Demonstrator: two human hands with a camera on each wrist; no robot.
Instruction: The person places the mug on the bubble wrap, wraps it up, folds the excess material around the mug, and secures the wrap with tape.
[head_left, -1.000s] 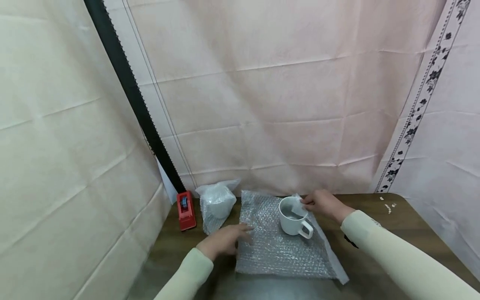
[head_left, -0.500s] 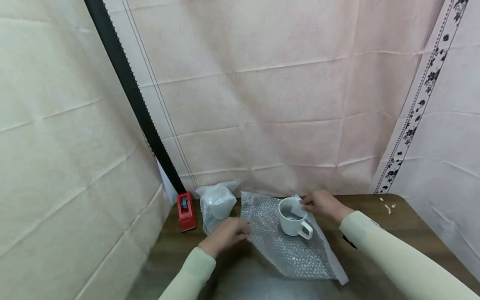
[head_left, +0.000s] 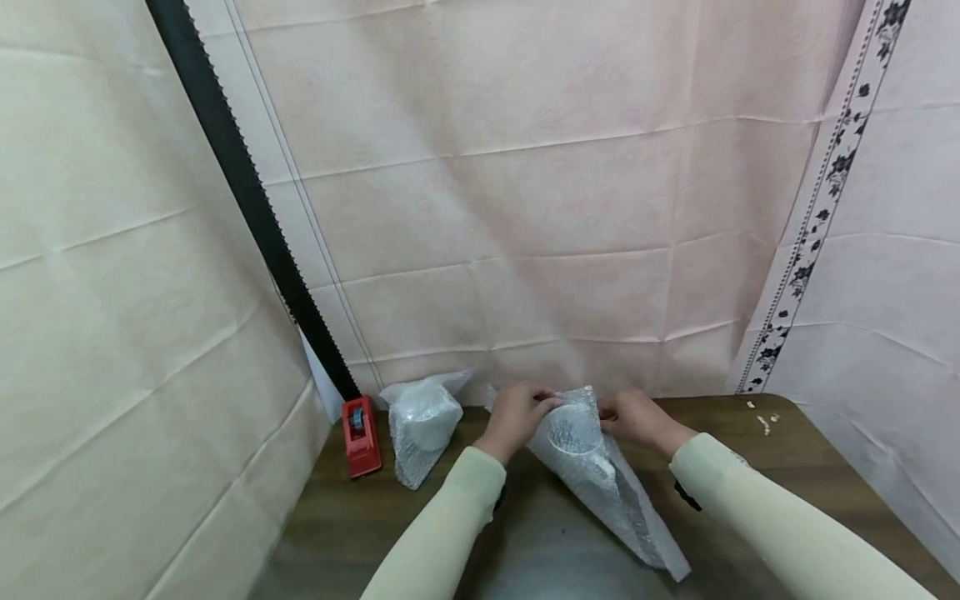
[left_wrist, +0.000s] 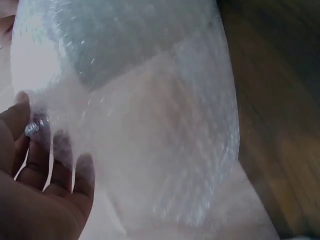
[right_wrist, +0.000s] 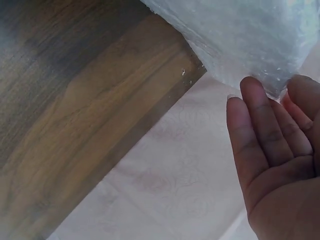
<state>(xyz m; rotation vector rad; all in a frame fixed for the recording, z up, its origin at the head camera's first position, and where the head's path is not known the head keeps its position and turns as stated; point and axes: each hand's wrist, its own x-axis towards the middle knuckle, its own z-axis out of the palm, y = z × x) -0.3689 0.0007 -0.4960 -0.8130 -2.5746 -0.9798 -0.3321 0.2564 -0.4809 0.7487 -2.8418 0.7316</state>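
A sheet of bubble wrap (head_left: pixel 600 492) is folded over a white mug (head_left: pixel 573 429), whose round rim shows faintly through the film in the head view. My left hand (head_left: pixel 521 417) pinches the lifted flap at the mug's far left side. In the left wrist view the thumb and fingers of the left hand (left_wrist: pixel 50 175) grip the edge of the film, the fingertips seen through it. On the right, my right hand (head_left: pixel 637 419) pinches a corner of the wrap beside the mug. The right wrist view shows that corner between thumb and fingers of the right hand (right_wrist: pixel 275 135).
A red tape dispenser (head_left: pixel 361 437) stands at the table's left. Between it and my left hand sits a bubble-wrapped bundle (head_left: pixel 422 425). Small white scraps (head_left: pixel 763 423) lie at the back right of the wooden table (head_left: pixel 750 483). Pale cloth (head_left: pixel 525 208) hangs behind.
My left hand has lifted the wrap's left part and carried it up and rightward over the mug, which is now covered. My right hand stays at its corner.
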